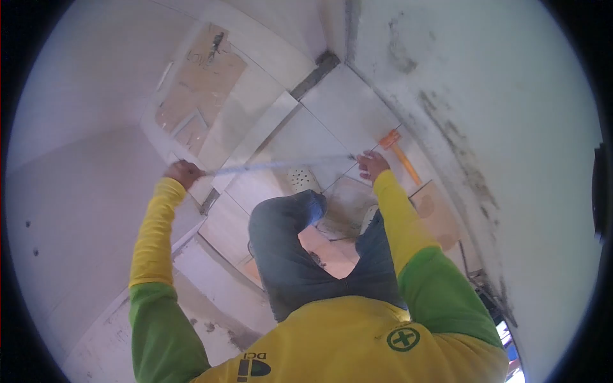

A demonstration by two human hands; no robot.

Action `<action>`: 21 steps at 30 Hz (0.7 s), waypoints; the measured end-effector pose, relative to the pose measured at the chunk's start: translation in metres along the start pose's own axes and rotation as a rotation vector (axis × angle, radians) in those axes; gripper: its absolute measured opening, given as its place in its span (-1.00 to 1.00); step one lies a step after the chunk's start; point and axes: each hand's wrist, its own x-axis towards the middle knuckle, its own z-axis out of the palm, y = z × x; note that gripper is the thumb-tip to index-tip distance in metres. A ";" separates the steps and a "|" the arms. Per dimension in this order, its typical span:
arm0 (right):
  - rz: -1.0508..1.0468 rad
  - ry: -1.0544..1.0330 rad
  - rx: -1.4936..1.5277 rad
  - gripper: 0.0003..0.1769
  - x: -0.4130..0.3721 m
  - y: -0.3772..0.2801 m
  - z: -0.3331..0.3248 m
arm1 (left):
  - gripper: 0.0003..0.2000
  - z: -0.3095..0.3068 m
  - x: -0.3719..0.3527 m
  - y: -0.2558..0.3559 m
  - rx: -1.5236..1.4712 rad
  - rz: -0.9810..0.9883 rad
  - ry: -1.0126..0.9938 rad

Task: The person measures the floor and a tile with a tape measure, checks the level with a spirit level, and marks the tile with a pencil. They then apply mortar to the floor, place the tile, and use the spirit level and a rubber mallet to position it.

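A long, thin, pale strip [281, 165], blurred and possibly a measuring tape, stretches between my hands above the tiled floor. My left hand [183, 173] is closed around its left end. At the other end, my right hand [371, 166] pinches the strip between thumb and fingertips, the other fingers a little apart. Just right of that hand, an orange mallet [406, 163] lies on the floor tiles [348, 102]. Below the strip are my bent knees and a white perforated clog [304, 180].
A wall [511, 127] with dark smears rises on the right. Left of the tiles lies a narrow pale board [265, 131]; beyond it is a brown panel [201, 86] with writing. A dark gap [316, 75] runs between tiles near the far corner. Bare brownish floor [329, 249] shows between my legs.
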 end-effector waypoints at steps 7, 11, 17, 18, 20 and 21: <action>-0.766 0.278 -0.387 -0.42 0.099 -0.042 0.028 | -0.72 -0.058 0.069 0.058 0.376 -0.296 0.338; -0.905 0.612 -0.206 -0.51 0.071 -0.098 -0.002 | -0.76 -0.079 0.070 0.124 0.593 -0.337 0.410; -1.025 0.827 -0.124 -0.66 0.057 -0.124 -0.051 | -0.76 -0.079 0.071 0.186 0.787 -0.353 0.493; -1.017 0.832 -0.106 -0.66 0.071 -0.123 -0.052 | -0.76 -0.077 0.071 0.195 0.820 -0.385 0.507; -1.175 1.002 -0.159 -0.57 0.074 -0.122 -0.046 | -0.76 -0.072 0.074 0.209 0.867 -0.407 0.525; -1.163 1.011 -0.147 -0.57 0.069 -0.121 -0.047 | -0.77 -0.071 0.076 0.215 0.851 -0.424 0.521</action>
